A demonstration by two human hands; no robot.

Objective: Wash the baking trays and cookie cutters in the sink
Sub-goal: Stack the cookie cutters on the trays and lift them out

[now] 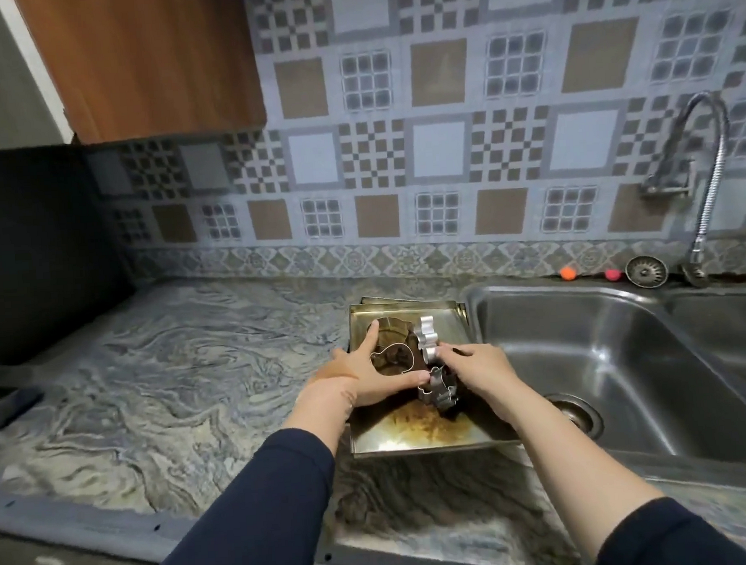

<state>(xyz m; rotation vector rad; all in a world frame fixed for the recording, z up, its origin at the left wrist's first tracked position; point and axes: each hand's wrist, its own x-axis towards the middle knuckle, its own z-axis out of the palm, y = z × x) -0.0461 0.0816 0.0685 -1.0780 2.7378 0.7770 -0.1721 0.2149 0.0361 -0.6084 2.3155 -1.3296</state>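
Note:
A stack of metal baking trays (pixel 415 437) lies on the marbled counter just left of the steel sink (pixel 629 354). The top tray is stained brown near its front. Several metal cookie cutters lie in it. My left hand (pixel 364 374) spreads over a thin outline cutter (pixel 391 359), thumb and forefinger around it. My right hand (pixel 477 370) pinches a thick silver cutter (pixel 425 338) standing on edge. More dark cutters (pixel 441 394) bunch under my right palm.
A curved flexible tap (pixel 706 183) hangs from the wall above the sink's back right. A sink strainer (pixel 646 271) and two small bright balls (pixel 568 274) sit on the back ledge. The drain (pixel 576 414) is at the basin's front left. A dark object (pixel 3 409) lies at the far left.

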